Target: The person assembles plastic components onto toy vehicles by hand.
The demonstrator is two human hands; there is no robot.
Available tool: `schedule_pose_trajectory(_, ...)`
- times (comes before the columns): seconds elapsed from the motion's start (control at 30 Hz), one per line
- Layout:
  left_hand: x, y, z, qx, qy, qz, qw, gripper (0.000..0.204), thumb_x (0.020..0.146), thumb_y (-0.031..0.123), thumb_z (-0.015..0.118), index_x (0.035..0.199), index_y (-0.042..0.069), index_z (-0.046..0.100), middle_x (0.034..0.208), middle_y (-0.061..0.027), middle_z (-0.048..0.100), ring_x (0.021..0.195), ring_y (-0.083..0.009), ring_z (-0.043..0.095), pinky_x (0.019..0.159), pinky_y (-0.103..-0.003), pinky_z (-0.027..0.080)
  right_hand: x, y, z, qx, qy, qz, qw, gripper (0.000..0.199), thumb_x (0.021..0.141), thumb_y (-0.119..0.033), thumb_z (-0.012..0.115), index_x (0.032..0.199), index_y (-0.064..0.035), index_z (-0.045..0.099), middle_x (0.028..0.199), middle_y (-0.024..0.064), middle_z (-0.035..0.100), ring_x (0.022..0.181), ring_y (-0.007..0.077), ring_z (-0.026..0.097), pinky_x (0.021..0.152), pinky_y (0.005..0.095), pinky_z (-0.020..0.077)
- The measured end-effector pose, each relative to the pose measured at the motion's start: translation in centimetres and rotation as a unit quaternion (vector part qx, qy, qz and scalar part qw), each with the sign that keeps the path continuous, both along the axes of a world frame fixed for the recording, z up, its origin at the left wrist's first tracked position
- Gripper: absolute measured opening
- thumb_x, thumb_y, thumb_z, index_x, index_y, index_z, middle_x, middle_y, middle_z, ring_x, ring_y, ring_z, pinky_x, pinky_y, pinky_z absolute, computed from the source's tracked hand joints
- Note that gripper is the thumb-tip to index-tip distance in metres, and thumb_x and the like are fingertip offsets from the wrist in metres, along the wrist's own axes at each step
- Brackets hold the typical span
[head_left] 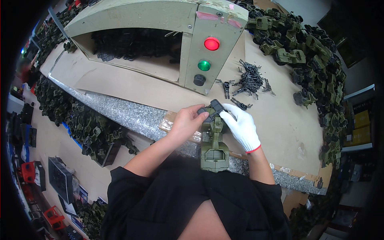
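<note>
Pinching a black part [214, 108] between my bare left hand [186, 122] and gloved right hand [241, 126], I'd seat it squarely atop the green toy [215, 146] at the bench edge [136, 116], pressing evenly.

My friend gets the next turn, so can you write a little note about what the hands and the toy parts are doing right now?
Left hand, bare, and right hand, in a white glove, together hold a small black part at the top of an olive green toy truck.
The truck sits at the bench edge, close to the body.
Loose black parts lie in a heap on the cardboard, behind the right hand.
Many green trucks are piled far right.
The black part does not look fully seated yet.
</note>
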State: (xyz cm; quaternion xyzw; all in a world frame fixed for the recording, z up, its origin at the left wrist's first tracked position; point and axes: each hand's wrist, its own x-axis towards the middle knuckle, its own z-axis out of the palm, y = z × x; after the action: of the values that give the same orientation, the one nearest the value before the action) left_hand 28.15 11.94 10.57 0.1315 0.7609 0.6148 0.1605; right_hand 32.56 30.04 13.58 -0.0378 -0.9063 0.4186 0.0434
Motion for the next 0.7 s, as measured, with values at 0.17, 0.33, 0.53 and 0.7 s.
schedule_pose_trajectory(0.17,-0.3,0.1,1.4,0.126,-0.177,-0.015,0.976,0.038,0.086,0.007,0.056,0.118,-0.012,0.045,0.072,-0.0024,0.055,0.051,-0.0039,0.044,0.042,-0.019,0.035,-0.3,0.1,-0.4,-0.061,-0.028,0.003,0.998,0.037,0.081,-0.028,0.059,0.106,-0.0012,0.059,0.075,0.0114,0.060,0.067,0.0166,0.056,0.064,0.0289,0.0446)
schedule_pose_trajectory(0.33,-2.1,0.3,2.0,-0.064,-0.067,-0.085,0.992,0.037,0.085,0.009,0.058,0.115,-0.011,0.048,0.075,-0.0095,0.060,0.056,-0.0090,0.051,0.050,-0.023,0.042,-0.1,-1.4,-0.7,-0.251,0.007,-0.046,0.967,0.027,0.086,-0.021,0.056,0.101,0.0011,0.057,0.079,0.0040,0.059,0.071,0.0076,0.051,0.064,0.0236,0.0426)
schedule_pose_trajectory(0.53,-3.1,1.2,4.5,-0.249,0.067,-0.154,0.954,0.035,0.082,0.015,0.060,0.108,-0.008,0.055,0.084,-0.0218,0.062,0.078,-0.0298,0.061,0.071,-0.035,0.047,0.1,-1.5,-1.2,-0.306,-0.077,-0.105,0.943,0.019,0.087,-0.018,0.055,0.097,-0.0013,0.054,0.078,0.0011,0.055,0.070,0.0057,0.047,0.063,0.0213,0.0394)
schedule_pose_trajectory(0.7,-3.6,2.0,5.2,-0.300,0.123,-0.181,0.929,0.033,0.081,0.016,0.059,0.106,-0.005,0.057,0.089,-0.0245,0.061,0.088,-0.0376,0.058,0.078,-0.040,0.045,0.7,-1.4,-0.9,-0.384,-0.077,-0.096,0.915,0.014,0.087,-0.013,0.052,0.097,-0.0036,0.051,0.073,-0.0030,0.048,0.067,0.0034,0.040,0.060,0.0193,0.0353)
